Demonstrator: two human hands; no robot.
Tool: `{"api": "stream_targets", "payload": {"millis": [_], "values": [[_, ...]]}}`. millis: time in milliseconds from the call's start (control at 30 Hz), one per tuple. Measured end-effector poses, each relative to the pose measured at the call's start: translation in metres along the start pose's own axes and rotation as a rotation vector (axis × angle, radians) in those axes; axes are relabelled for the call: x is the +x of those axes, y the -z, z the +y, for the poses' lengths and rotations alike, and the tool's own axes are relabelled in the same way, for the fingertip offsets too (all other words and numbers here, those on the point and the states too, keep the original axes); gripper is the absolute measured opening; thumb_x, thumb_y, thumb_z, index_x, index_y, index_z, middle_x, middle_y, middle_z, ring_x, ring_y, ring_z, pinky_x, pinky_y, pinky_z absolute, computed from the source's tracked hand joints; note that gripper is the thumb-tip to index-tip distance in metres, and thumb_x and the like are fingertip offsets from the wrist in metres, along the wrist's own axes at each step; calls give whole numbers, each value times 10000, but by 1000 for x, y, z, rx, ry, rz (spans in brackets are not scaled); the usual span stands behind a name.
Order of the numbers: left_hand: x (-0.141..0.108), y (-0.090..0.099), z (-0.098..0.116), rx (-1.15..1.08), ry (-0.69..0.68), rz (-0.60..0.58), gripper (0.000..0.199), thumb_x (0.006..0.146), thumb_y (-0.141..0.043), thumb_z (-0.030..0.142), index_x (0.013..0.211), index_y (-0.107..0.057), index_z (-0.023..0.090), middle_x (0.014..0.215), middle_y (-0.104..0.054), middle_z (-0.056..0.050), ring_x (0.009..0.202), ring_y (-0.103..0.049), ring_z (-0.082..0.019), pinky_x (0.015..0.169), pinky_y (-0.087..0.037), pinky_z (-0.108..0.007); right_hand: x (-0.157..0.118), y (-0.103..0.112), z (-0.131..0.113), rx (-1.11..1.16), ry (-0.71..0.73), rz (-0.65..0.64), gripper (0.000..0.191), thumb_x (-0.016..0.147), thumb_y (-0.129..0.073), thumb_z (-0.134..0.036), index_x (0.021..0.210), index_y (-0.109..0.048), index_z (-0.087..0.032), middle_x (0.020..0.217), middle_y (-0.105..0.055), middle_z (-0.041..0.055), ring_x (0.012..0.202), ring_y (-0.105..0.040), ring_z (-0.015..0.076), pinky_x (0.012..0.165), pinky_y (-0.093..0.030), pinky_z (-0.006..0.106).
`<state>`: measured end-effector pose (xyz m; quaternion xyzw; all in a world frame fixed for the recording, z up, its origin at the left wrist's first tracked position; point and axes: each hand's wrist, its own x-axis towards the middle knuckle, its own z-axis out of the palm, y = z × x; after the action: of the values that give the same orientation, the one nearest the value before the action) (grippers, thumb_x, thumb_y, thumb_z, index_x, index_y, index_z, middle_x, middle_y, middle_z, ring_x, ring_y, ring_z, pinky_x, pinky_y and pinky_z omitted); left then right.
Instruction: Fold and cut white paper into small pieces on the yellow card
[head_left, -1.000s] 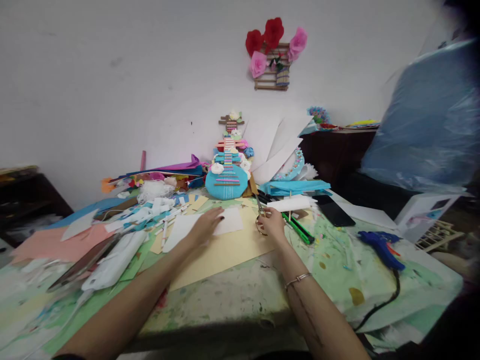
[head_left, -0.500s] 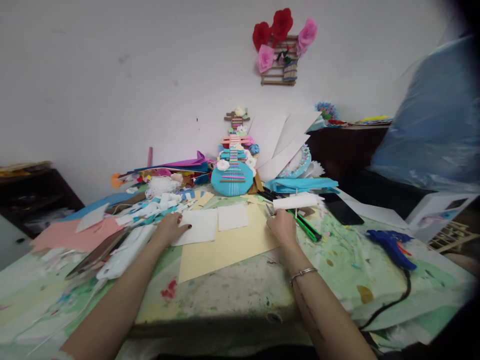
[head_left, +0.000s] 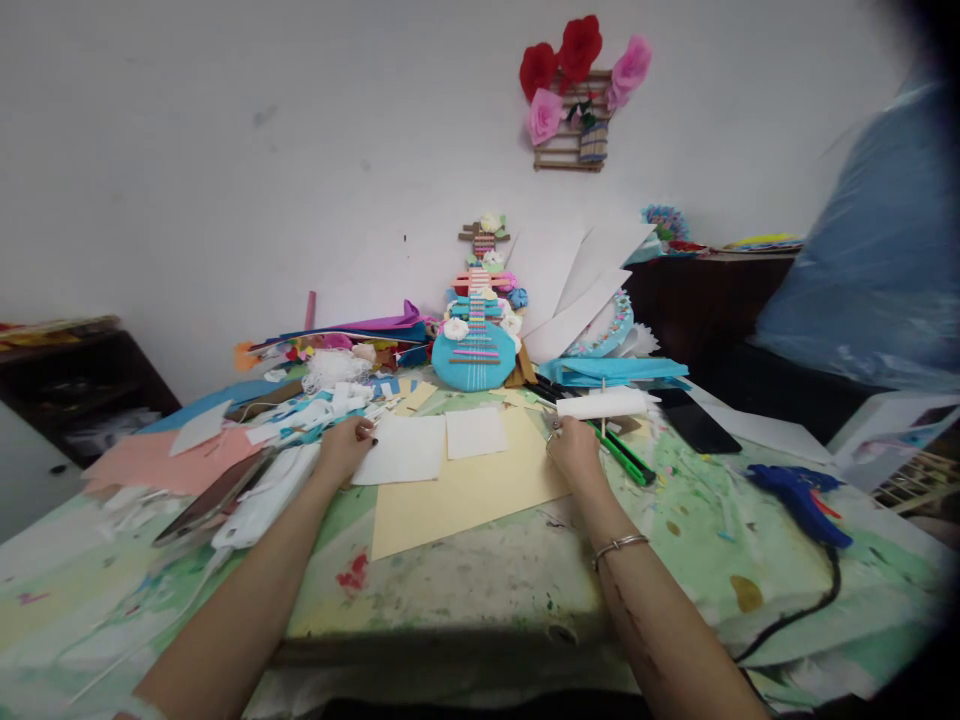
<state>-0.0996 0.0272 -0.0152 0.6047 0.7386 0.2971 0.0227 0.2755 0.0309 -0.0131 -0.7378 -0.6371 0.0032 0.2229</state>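
Your right hand [head_left: 576,452] is curled closed around the scissors [head_left: 551,440], just left of the green cutter [head_left: 628,458]. Your left hand [head_left: 343,450] has its fingers bent inward, thumb by the left edge of the larger white paper [head_left: 405,452]; you can't tell whether it pinches anything. That paper overlaps the yellow sheet [head_left: 465,505], and the smaller white paper [head_left: 477,433] lies beside it, between your hands.

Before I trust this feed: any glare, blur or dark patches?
Head view, centre: soft light, no harsh glare on the white sheets; head view, right: blue plastic bag smeared, upper corner black; head view, left: dark shelf shadowy inside.
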Motion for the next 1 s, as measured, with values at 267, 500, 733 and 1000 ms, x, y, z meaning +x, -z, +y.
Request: {"api": "stream_targets", "payload": {"millis": [267, 500, 733, 1000], "values": [[4, 11, 2, -224, 64, 153, 162, 610, -548, 237, 709, -660, 173, 750, -691, -71, 735, -608, -260, 734, -440, -355, 0, 2, 0, 41, 75, 40, 241, 718, -466, -6, 850, -665, -34, 885, -666, 224, 904, -611, 295, 798, -373, 339], [2, 12, 8, -595, 88, 201, 343, 628, -539, 372, 871, -625, 145, 811, -685, -46, 751, -623, -207, 654, -481, -278, 2, 2, -8, 268, 179, 52, 283, 724, -534, -89, 982, -651, -98, 1006, -664, 146, 986, -575, 246, 878, -383, 327], [-11, 20, 28, -1100, 188, -27, 324, 640, -621, 227, 955, -575, 168, 754, -667, -4, 622, -621, -123, 559, -490, -204, -6, 2, -21, 619, 298, -60, 284, 794, -475, -160, 1036, -623, -152, 1083, -646, 84, 877, -620, 152, 802, -475, 280], [-47, 15, 70, -1478, 128, -584, 343, 666, -679, 147, 999, -598, 159, 887, -676, -45, 697, -640, -144, 643, -509, -236, -27, 17, -31, 1222, 509, -658, 633, 797, -592, -388, 1374, -349, -294, 1408, -371, 115, 1211, -446, 217, 931, -406, 348]]}}
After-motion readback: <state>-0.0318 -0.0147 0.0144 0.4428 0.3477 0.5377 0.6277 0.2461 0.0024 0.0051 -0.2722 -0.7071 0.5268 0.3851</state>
